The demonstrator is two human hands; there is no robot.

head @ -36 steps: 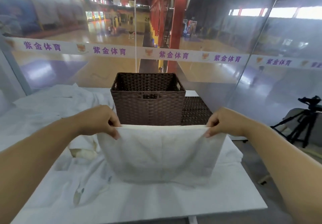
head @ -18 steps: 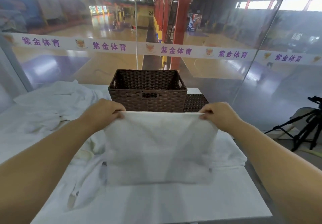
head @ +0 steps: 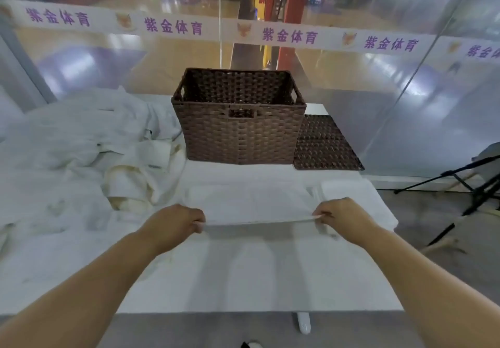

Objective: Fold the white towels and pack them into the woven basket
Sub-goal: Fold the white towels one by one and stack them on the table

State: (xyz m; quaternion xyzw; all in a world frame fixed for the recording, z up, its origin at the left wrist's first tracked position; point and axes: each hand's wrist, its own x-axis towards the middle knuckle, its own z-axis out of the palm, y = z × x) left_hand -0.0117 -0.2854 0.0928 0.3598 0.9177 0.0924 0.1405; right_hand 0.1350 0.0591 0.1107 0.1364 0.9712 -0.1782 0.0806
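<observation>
The grip of the left hand (head: pixel 176 221) and the right hand (head: pixel 343 216) pinches the near edge of the white towel (head: pixel 251 204), which lies on the tabletop (head: pixel 243 274) before the woven basket (head: pixel 240 131); unequal pull would likely skew the fold.

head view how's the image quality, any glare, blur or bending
Head view: soft overall; the wide-angle lens bows the banner; bright reflections wash the glass wall; the white towel shows little texture against the white table, casting a faint shadow beneath its held edge.

Folded white towel (head: pixel 251 204) just before upright brown woven basket (head: pixel 240 136)
</observation>
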